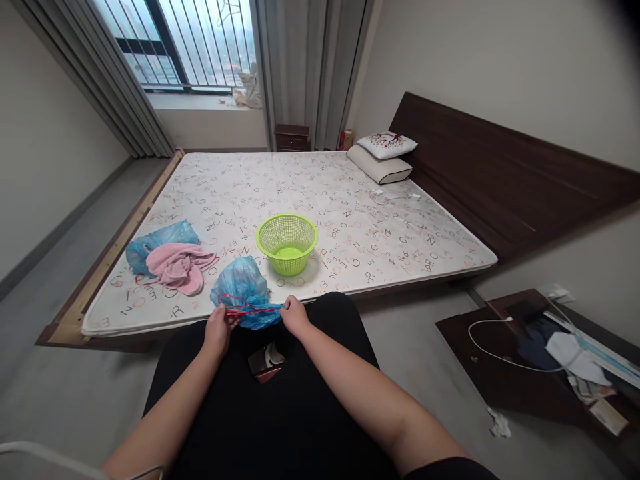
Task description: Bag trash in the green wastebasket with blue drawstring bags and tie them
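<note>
A blue plastic bag (243, 280) with red drawstrings rests at the near edge of the mattress, full and rounded. My left hand (219, 328) is closed on the red drawstring at the bag's left side. On the other side, my right hand (294, 315) pinches the blue gathered end of the bag with the string. Both hands sit low, just above my lap, with the bag's neck stretched between them. Right behind the bag stands a green plastic basket (287, 263), with nothing seen in it. To the left lie a pink cloth (181, 265) and another blue plastic bag (165, 239).
The patterned mattress (280, 183) spreads out in front of me. Two pillows (385, 157) are stacked by the dark headboard (480, 160). At the right, a dark nightstand (520, 373) carries cables and cloths. A crumpled tissue (499, 423) lies on the floor.
</note>
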A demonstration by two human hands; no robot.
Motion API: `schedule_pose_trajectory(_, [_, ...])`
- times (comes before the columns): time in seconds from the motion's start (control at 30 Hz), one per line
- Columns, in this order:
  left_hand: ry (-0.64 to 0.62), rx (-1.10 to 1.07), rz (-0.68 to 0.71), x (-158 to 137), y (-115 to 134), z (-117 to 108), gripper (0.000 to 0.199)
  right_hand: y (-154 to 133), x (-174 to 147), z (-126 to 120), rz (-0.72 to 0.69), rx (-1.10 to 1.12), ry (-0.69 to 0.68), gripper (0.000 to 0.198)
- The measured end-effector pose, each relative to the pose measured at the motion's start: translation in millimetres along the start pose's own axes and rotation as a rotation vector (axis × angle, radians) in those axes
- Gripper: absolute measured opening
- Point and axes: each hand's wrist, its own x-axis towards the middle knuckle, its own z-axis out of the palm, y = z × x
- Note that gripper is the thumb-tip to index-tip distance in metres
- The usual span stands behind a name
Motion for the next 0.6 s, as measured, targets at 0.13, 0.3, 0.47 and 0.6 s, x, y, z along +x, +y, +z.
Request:
schedule_pose_trajectory(0.13, [0.087,-0.178,-0.008,2.6,7.9,-5.1,0.010,4.5,3.0,1.9,0.041,0.038,0.027,0.018])
schedule_pose_trajectory(0.3, [0.109,-0.352,-0.093,6.5,23.5,-15.4,0.023,5.7,4.7,1.6,0.070,0.089,0.061,0.024])
schedule_pose_trajectory(0.47, [0.033,-0.415,-0.152,2.7,31.6,-17.7,0.022,3.2,8.0,-4.0,0.095,0.124,0.123,0.025])
schedule_pose_trajectory(0.6, [0.022,-0.415,-0.163,0.7,33.6,-15.3,0.023,-1.9,10.8,-7.8,0.086,0.151,0.100,0.028])
